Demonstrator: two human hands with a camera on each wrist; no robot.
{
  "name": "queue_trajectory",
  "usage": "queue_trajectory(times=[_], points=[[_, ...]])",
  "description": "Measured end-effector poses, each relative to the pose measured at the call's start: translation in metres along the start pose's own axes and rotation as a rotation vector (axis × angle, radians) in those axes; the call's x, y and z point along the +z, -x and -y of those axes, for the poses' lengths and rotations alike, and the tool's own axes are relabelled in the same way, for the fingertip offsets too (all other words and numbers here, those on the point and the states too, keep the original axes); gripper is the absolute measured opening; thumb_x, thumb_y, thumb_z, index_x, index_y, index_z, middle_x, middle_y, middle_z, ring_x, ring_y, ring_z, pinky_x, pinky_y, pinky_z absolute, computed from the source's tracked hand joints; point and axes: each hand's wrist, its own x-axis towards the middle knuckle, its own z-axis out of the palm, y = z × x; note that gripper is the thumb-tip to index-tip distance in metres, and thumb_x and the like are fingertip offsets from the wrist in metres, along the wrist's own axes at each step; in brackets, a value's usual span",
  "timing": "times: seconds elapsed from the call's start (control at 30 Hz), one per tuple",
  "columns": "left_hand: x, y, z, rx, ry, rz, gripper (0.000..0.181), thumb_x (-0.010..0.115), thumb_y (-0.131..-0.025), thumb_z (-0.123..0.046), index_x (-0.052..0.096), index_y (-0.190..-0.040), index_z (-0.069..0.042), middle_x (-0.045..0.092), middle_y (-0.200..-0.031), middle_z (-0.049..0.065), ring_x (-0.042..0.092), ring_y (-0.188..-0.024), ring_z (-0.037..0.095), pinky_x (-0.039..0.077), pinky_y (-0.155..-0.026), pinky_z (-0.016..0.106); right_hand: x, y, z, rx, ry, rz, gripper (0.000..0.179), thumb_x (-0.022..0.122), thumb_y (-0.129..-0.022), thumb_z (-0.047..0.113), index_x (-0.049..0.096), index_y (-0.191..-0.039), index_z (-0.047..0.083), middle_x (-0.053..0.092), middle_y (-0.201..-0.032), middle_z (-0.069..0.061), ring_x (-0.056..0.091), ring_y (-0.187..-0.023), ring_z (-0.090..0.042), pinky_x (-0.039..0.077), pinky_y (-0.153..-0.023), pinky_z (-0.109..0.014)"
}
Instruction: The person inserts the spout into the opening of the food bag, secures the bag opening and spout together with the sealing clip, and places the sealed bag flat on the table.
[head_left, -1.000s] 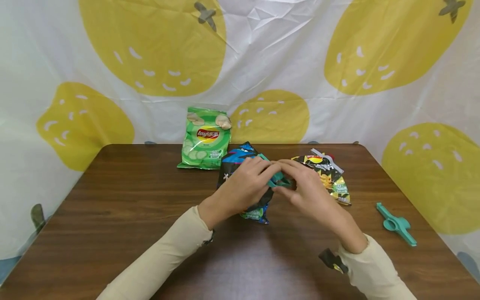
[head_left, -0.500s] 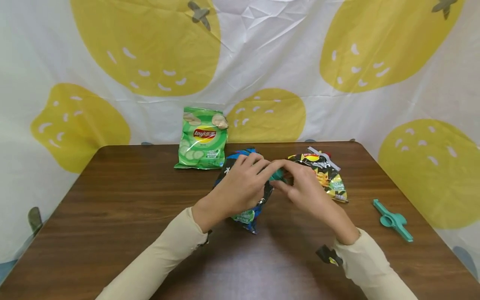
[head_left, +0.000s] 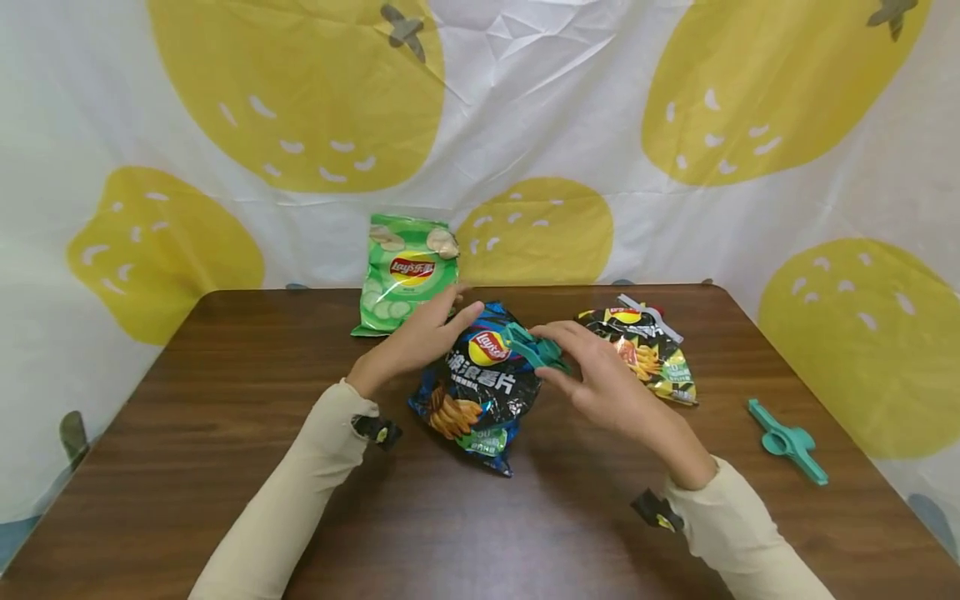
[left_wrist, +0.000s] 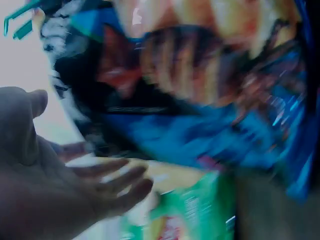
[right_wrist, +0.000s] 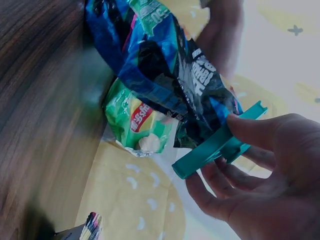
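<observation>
Right grip [head_left: 600, 377] pinches clip [right_wrist: 205, 152] — at bag [head_left: 483, 379] edge

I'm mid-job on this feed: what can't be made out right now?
Right wrist view: part of the teal bag clip, covered by the right hand; can't tell if it is latched.
Head view: lower right corner of the green Lay's bag, behind the left hand.
Head view: lower left part of the black-and-yellow Lay's bag, behind the right hand.
Left wrist view: small print on the blue-black Lay's bag, blurred.
</observation>
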Motion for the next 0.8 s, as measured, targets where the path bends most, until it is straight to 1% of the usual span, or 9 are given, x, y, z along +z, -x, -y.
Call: queue_trajectory(times=[0.03, 0.1, 0.2, 0.23, 0.3, 0.4, 0.5, 0.67, 0.8], points=[[0.001, 0.0, 0.003, 0.016, 0.014, 0.006, 0.057, 0.044, -0.106, -0.038, 0.035, -0.152, -0.005, 0.04, -0.151, 0.018, 0.037, -0.141, 0.032, 0.033, -0.112, 0.05, 0.0, 0.001, 0.0, 0.002, -0.002, 0.006, 0.044, 0.074, -0.09, 0.008, 0.059, -0.131, 0.005, 0.062, -0.121, -0.006, 0.058, -0.097, -0.016, 0.051, -0.078, -0.04], [0.001, 0.0, 0.0, 0.113, 0.038, -0.004, 0.047, 0.052, -0.103, -0.026, 0.046, -0.145, -0.006, 0.049, -0.145, 0.016, 0.043, -0.135, 0.03, 0.037, -0.109, 0.049, 0.0, 0.002, -0.001, 0.007, 0.002, 0.016, 0.044, 0.073, -0.091, 0.009, 0.058, -0.133, 0.005, 0.061, -0.121, -0.006, 0.057, -0.096, -0.016, 0.05, -0.078, -0.038], [-0.002, 0.003, -0.017, 0.327, 0.042, -0.022, 0.034, 0.063, -0.094, -0.014, 0.062, -0.127, -0.007, 0.059, -0.132, 0.009, 0.051, -0.125, 0.024, 0.041, -0.105, 0.045, -0.001, 0.002, -0.001, 0.015, 0.001, 0.027, 0.044, 0.071, -0.092, 0.009, 0.057, -0.134, 0.007, 0.059, -0.123, -0.005, 0.056, -0.098, -0.015, 0.049, -0.08, -0.036], [-0.003, 0.005, -0.024, 0.38, 0.041, -0.011, 0.031, 0.067, -0.092, -0.015, 0.065, -0.122, -0.007, 0.062, -0.126, 0.007, 0.054, -0.12, 0.022, 0.043, -0.102, 0.043, -0.002, 0.002, -0.001, 0.013, -0.001, 0.028, 0.044, 0.071, -0.092, 0.009, 0.058, -0.134, 0.007, 0.059, -0.124, -0.004, 0.057, -0.1, -0.015, 0.05, -0.081, -0.036], [-0.001, 0.008, -0.038, 0.451, -0.005, 0.014, 0.028, 0.073, -0.091, -0.021, 0.068, -0.114, -0.007, 0.067, -0.115, 0.004, 0.059, -0.109, 0.02, 0.047, -0.094, 0.041, -0.003, 0.001, -0.001, 0.004, -0.008, 0.028, 0.044, 0.07, -0.092, 0.007, 0.058, -0.134, 0.008, 0.058, -0.126, -0.004, 0.057, -0.105, -0.016, 0.05, -0.084, -0.037], [0.006, 0.011, -0.052, 0.485, -0.132, -0.017, 0.026, 0.077, -0.089, -0.027, 0.07, -0.105, -0.007, 0.07, -0.1, 0.002, 0.062, -0.094, 0.017, 0.048, -0.085, 0.036, -0.006, 0.002, -0.002, -0.016, -0.015, 0.02, 0.044, 0.071, -0.092, 0.005, 0.059, -0.133, 0.009, 0.058, -0.127, -0.003, 0.058, -0.111, -0.017, 0.051, -0.089, -0.039], [0.012, 0.013, -0.058, 0.486, -0.188, -0.07, 0.018, 0.077, -0.089, -0.021, 0.07, -0.099, -0.007, 0.071, -0.093, 0.002, 0.063, -0.087, 0.015, 0.045, -0.083, 0.034, -0.005, 0.002, -0.002, -0.028, -0.021, 0.005, 0.042, 0.073, -0.09, 0.006, 0.061, -0.13, 0.01, 0.06, -0.125, -0.001, 0.059, -0.109, -0.016, 0.05, -0.088, -0.038], [0.017, 0.015, -0.058, 0.503, -0.132, -0.094, 0.013, 0.077, -0.089, -0.015, 0.07, -0.096, -0.006, 0.07, -0.09, 0.001, 0.062, -0.085, 0.015, 0.044, -0.082, 0.033, -0.003, 0.001, 0.001, -0.053, -0.034, -0.026, 0.033, 0.074, -0.09, 0.009, 0.064, -0.121, 0.009, 0.065, -0.116, 0.0, 0.061, -0.099, -0.013, 0.051, -0.081, -0.034], [0.019, 0.014, -0.057, 0.52, -0.021, -0.088, 0.009, 0.075, -0.089, -0.01, 0.068, -0.092, -0.005, 0.069, -0.087, 0.002, 0.059, -0.079, 0.012, 0.049, -0.073, 0.032, -0.003, -0.001, 0.003, -0.081, -0.039, -0.061, 0.028, 0.074, -0.089, 0.007, 0.067, -0.117, 0.008, 0.068, -0.113, 0.001, 0.062, -0.096, -0.012, 0.052, -0.081, -0.032]])
